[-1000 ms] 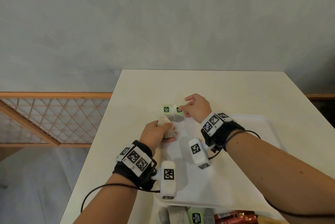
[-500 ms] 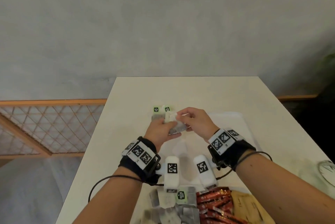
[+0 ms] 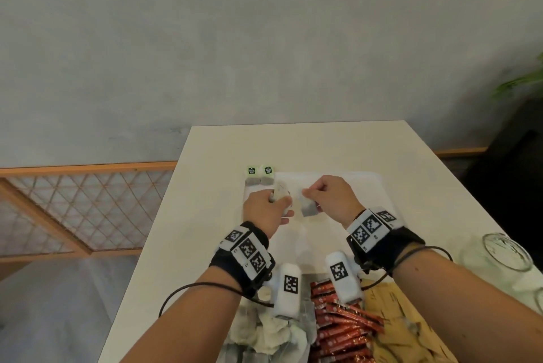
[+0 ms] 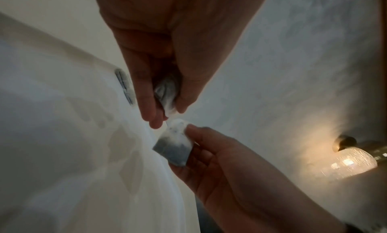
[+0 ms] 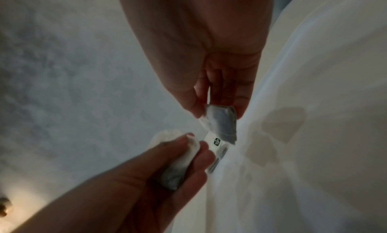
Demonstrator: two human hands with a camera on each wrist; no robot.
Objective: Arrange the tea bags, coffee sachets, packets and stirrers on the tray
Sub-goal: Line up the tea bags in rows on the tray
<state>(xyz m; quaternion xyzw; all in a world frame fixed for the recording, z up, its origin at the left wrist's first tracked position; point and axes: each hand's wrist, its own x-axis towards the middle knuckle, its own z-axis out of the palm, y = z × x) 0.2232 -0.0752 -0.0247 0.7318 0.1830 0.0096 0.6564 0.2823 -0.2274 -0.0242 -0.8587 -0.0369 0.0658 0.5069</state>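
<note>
A white tray (image 3: 364,186) lies on the cream table. Two tea bags with green tags (image 3: 259,175) sit side by side at its far left corner; one tag (image 5: 216,141) also shows in the right wrist view. My left hand (image 3: 279,204) hovers just right of them and grips a small bunch of tea bags (image 3: 281,195), also seen from the left wrist (image 4: 167,92). My right hand (image 3: 308,194) pinches a single tea bag (image 3: 308,209) by its top edge, so it hangs above the tray; it appears in both wrist views (image 5: 220,122) (image 4: 173,147). The two hands are a short way apart.
At the near edge lie a heap of loose tea bags (image 3: 264,330), red coffee sachets (image 3: 340,330) and brown paper packets (image 3: 411,333). A clear glass jar (image 3: 505,251) stands at the right. A wooden lattice rail (image 3: 73,210) runs left of the table.
My right hand came back from the tray's far corner to the left hand's bunch, took one tea bag and drew away to the right. The left hand has stayed over the tray's far left part.
</note>
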